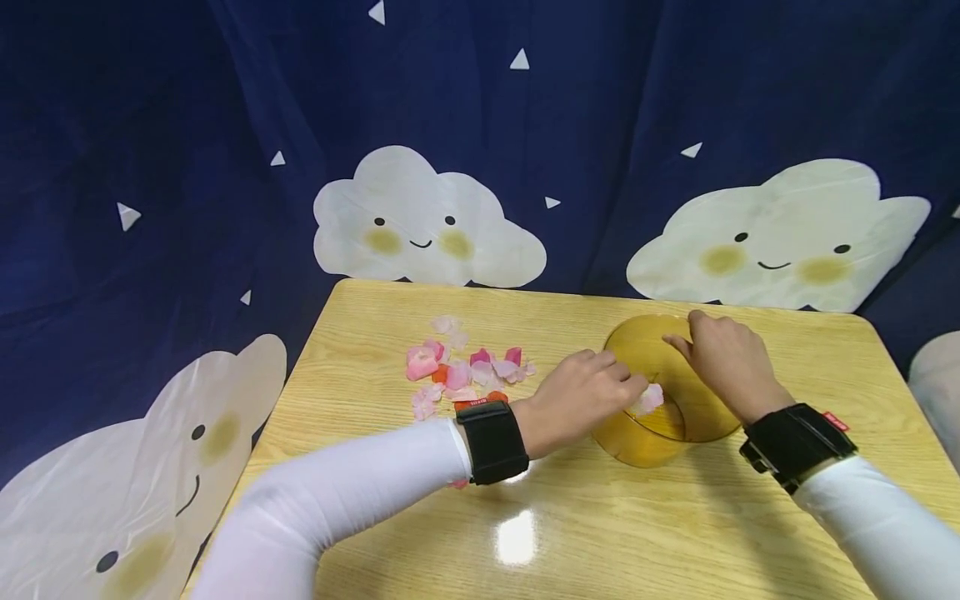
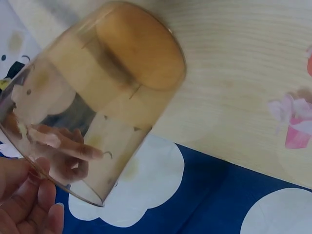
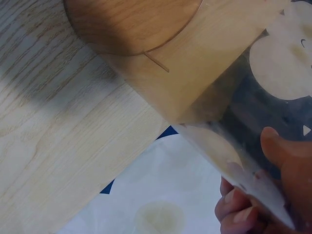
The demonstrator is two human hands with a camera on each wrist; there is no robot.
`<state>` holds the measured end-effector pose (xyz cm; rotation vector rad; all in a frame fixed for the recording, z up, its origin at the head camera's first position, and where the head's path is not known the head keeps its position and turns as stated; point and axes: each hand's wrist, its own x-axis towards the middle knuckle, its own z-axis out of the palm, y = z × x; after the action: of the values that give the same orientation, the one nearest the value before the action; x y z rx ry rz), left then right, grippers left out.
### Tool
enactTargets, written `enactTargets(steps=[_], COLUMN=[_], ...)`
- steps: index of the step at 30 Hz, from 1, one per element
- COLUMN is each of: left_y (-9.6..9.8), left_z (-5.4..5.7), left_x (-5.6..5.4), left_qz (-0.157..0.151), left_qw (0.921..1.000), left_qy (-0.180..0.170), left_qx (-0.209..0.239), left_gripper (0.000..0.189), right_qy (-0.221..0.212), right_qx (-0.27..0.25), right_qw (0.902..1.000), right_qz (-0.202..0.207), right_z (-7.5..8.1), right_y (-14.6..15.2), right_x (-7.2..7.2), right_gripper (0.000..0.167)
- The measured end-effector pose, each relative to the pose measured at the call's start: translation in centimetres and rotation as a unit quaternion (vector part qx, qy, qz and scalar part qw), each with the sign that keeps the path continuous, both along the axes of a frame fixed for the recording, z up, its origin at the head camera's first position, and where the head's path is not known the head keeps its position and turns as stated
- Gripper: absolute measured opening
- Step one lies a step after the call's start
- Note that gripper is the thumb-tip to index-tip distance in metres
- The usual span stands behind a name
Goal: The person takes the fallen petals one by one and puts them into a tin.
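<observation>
A clear amber tub (image 1: 637, 439) stands on the right half of the table, its open mouth facing up. My right hand (image 1: 727, 358) grips its wall at the far right rim; in the right wrist view the thumb (image 3: 273, 146) is on one side of the wall and curled fingers (image 3: 236, 209) on the other. My left hand (image 1: 588, 392) is at the tub's left rim, fingers curled together. It pinches a pale pink petal (image 1: 649, 399) that shows at the fingertips over the mouth. In the left wrist view, the left hand's fingers (image 2: 46, 195) are right at the rim.
Loose petals (image 1: 457, 375) in pink, pale pink and orange-red lie scattered left of the tub, some partly behind the left wrist. The wooden table (image 1: 360, 333) has rounded corners. A dark blue cloth (image 1: 585, 108) with white clouds hangs behind it.
</observation>
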<state>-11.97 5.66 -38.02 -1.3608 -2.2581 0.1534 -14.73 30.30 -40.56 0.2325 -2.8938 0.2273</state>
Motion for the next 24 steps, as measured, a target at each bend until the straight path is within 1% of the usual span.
enactTargets(steps=[4, 8, 13, 24], left_y=[0.43, 0.80, 0.93, 0.87], left_z=[-0.18, -0.23, 0.12, 0.23], left_x=[0.25, 0.27, 0.37, 0.31], left_qz=[0.004, 0.009, 0.016, 0.021], left_qw=[0.9997, 0.9992, 0.9979, 0.9970], left_qy=[-0.009, -0.020, -0.034, -0.028], left_qx=[-0.023, -0.034, -0.053, -0.070], left_gripper=[0.027, 0.027, 0.025, 0.021], right_qy=[0.002, 0.001, -0.001, 0.008], right_qx=[0.002, 0.002, 0.001, 0.006], right_qw=[1.0000, 1.0000, 1.0000, 0.9999], right_qz=[0.003, 0.000, -0.001, 0.006], right_z=[-0.13, -0.14, -0.05, -0.22], right_y=[0.07, 0.09, 0.09, 0.06], right_x=[0.02, -0.04, -0.02, 0.02], right_gripper=[0.044, 0.045, 0.045, 0.045])
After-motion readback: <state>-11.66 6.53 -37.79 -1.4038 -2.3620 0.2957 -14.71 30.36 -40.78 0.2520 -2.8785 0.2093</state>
